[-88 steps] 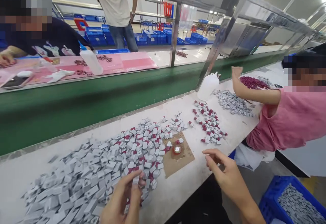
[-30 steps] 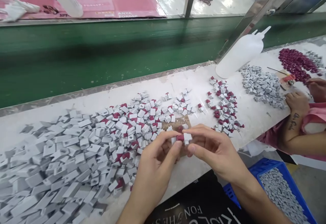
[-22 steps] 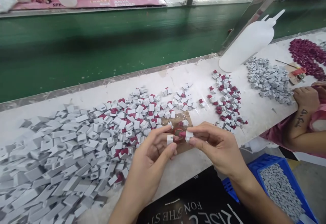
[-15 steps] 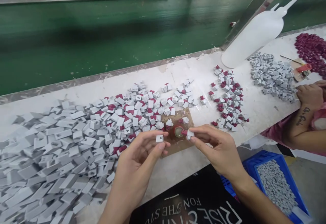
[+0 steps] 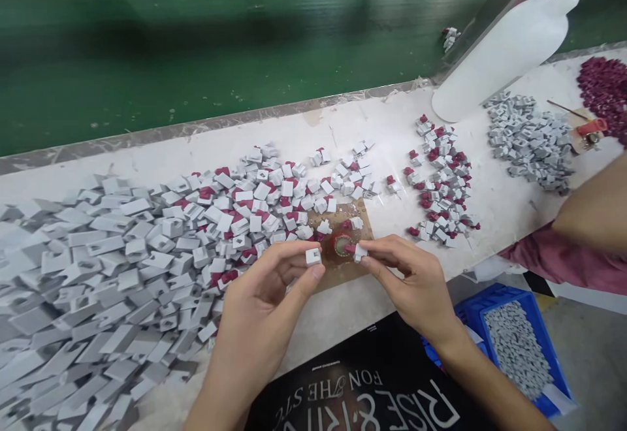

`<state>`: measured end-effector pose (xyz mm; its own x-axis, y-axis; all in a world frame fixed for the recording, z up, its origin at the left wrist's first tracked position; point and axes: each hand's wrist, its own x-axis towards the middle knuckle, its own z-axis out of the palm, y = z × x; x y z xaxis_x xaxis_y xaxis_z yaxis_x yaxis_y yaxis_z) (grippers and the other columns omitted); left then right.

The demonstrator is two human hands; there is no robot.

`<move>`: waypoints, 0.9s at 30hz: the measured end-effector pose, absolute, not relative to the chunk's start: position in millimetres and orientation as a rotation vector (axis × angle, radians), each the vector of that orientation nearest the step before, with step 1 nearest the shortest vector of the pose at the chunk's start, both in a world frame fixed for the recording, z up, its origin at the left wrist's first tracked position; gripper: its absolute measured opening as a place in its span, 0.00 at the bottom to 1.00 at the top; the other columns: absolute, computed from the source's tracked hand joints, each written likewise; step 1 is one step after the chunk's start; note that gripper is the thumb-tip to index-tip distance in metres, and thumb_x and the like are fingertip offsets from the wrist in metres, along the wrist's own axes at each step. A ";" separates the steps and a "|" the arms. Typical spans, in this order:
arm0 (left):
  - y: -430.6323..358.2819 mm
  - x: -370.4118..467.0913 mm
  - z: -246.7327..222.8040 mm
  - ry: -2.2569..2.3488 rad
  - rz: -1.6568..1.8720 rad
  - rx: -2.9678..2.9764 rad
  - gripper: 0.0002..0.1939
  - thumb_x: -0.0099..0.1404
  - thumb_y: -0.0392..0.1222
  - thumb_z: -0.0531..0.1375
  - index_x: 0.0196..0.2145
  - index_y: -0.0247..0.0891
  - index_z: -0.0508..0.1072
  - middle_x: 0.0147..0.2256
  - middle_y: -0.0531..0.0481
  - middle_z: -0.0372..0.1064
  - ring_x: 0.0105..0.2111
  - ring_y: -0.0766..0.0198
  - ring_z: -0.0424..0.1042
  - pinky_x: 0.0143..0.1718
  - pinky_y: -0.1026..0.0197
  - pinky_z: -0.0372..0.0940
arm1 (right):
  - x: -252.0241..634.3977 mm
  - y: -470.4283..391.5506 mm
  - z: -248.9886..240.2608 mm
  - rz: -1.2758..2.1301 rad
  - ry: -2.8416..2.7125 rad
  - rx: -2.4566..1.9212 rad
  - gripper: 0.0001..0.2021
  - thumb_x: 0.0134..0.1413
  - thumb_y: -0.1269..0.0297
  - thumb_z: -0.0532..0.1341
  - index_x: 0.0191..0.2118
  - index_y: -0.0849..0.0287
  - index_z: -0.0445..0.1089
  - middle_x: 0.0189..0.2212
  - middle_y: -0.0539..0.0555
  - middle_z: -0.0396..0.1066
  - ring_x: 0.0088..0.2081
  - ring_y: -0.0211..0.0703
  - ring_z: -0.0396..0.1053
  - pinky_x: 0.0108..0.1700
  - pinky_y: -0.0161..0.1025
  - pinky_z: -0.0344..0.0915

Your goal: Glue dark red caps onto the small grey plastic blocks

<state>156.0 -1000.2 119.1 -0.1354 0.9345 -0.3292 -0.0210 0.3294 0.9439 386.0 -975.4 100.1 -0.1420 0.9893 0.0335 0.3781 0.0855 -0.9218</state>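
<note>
Head cam: I've got the L hand (image 5: 264, 307) just off the near-L corner of the brown card (image 5: 336, 277), thumb + fingers pinching a small grey block (image 5: 313, 256), notch showing. R hand (image 5: 416, 281) is at the card's R edge, fingertips gripping a grey-and-maroon pc (image 5: 360, 253), maroon end pointing L. The two pcs are apart, w/ a round red-rimmed pot (image 5: 341, 245) on the card showing btwn them; can't tell from my end if the maroon tip touches it.

Big heap of grey blocks (image 5: 147, 255), some w/ maroon bits, runs L of the card. R of the card: a cluster of grey-maroon pcs (image 5: 443, 183), then farther R a grey pile (image 5: 531, 143) and a maroon pile (image 5: 605, 98). White bottle (image 5: 499, 59) leans beyond the card, far R, near the green belt (image 5: 196, 46). Blue crate (image 5: 471, 317) of small grey pcs sits below bench level, R of the card; a co-worker's arm (image 5: 592, 215) is well R.
</note>
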 end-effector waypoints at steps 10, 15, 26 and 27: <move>-990.0 161.4 121.4 1.428 1.048 0.827 0.11 0.74 0.51 0.76 0.51 0.47 0.89 0.40 0.49 0.85 0.42 0.56 0.86 0.46 0.59 0.84 | 385.4 -969.5 115.3 1.176 -1.409 -1.363 0.10 0.68 0.69 0.76 0.49 0.45 0.91 0.41 0.50 0.88 0.41 0.44 0.86 0.44 0.38 0.84; -971.6 167.2 126.4 1.250 1.040 0.871 0.10 0.76 0.50 0.75 0.51 0.47 0.90 0.46 0.48 0.88 0.43 0.59 0.87 0.46 0.64 0.83 | 383.5 -956.2 121.2 1.484 -1.115 -1.191 0.08 0.72 0.61 0.76 0.53 0.42 0.90 0.50 0.51 0.90 0.51 0.48 0.89 0.54 0.44 0.86; -958.9 173.4 132.8 1.155 1.033 0.864 0.08 0.77 0.47 0.73 0.51 0.46 0.90 0.46 0.47 0.88 0.43 0.58 0.87 0.47 0.61 0.85 | 376.6 -948.9 125.7 1.533 -1.133 -1.203 0.11 0.70 0.52 0.77 0.52 0.46 0.91 0.45 0.54 0.89 0.47 0.51 0.88 0.51 0.48 0.87; -959.1 172.8 131.9 1.155 1.022 0.871 0.08 0.77 0.47 0.73 0.51 0.46 0.90 0.47 0.46 0.88 0.44 0.56 0.87 0.48 0.59 0.85 | 376.6 -948.2 128.1 1.506 -1.181 -1.213 0.10 0.71 0.53 0.77 0.52 0.46 0.91 0.44 0.54 0.89 0.45 0.50 0.88 0.49 0.47 0.87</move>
